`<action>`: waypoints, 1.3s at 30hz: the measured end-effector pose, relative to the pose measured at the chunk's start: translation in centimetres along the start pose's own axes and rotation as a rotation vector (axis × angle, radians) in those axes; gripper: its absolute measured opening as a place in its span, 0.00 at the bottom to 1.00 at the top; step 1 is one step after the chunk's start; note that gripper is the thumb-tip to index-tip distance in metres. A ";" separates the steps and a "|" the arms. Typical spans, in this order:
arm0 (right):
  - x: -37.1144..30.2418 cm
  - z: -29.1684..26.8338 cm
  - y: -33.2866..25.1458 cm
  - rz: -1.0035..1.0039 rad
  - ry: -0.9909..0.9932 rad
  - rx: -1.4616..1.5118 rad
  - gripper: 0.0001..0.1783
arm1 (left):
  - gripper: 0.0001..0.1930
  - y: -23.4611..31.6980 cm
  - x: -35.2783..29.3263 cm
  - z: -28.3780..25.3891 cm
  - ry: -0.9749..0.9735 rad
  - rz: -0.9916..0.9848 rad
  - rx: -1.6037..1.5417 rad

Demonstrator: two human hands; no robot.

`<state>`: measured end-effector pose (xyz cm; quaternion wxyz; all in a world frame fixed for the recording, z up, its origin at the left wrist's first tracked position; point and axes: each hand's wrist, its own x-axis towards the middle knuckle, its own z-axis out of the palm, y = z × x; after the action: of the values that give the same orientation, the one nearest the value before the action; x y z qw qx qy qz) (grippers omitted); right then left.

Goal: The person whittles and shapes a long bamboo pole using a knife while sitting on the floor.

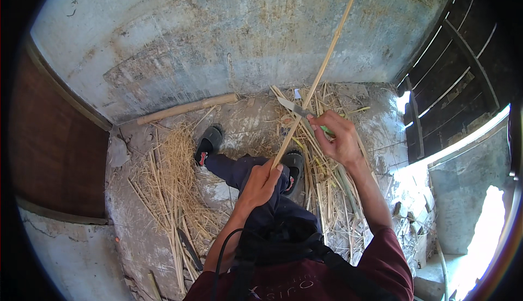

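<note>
A long, thin bamboo strip [330, 50] slants up from my lap toward the far wall. My left hand [260, 186] is closed around its lower end, thumb lying along it. My right hand [338, 137] grips a knife [292, 106], whose pale blade points up and left and lies across the strip. The knife's handle is mostly hidden in my fingers. Something small and green shows beside the right palm; I cannot make out what it is. My feet in dark sandals [211, 139] rest on the floor below.
Curly shavings and strips [177, 165] heap on the left floor; more bamboo strips [327, 175] lie at the right. A bamboo pole [188, 108] lies along the stained wall [218, 39]. Near the left pile is a dark flat blade-like piece [189, 249]. Slatted wood [457, 67] stands right.
</note>
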<state>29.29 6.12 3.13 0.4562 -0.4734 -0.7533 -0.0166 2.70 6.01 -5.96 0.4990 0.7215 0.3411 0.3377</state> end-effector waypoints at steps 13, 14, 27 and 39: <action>1.0 -0.3 -0.3 -0.054 -0.049 0.013 0.14 | 0.13 -0.2 0.1 0.1 0.019 0.016 -0.004; 0.9 -0.2 -0.4 -0.071 -0.040 -0.019 0.15 | 0.13 -0.3 0.0 0.1 0.020 0.016 -0.006; 0.2 0.3 -1.5 -0.110 -0.140 -0.074 0.18 | 0.13 0.1 0.3 0.1 0.035 0.027 0.011; 0.6 0.3 -1.0 -0.121 -0.112 -0.143 0.16 | 0.13 -0.2 0.0 -0.1 0.041 0.033 0.003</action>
<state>28.30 6.16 3.80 0.3766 -0.4588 -0.8016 -0.0714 2.61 6.08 -6.11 0.4854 0.7207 0.3396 0.3600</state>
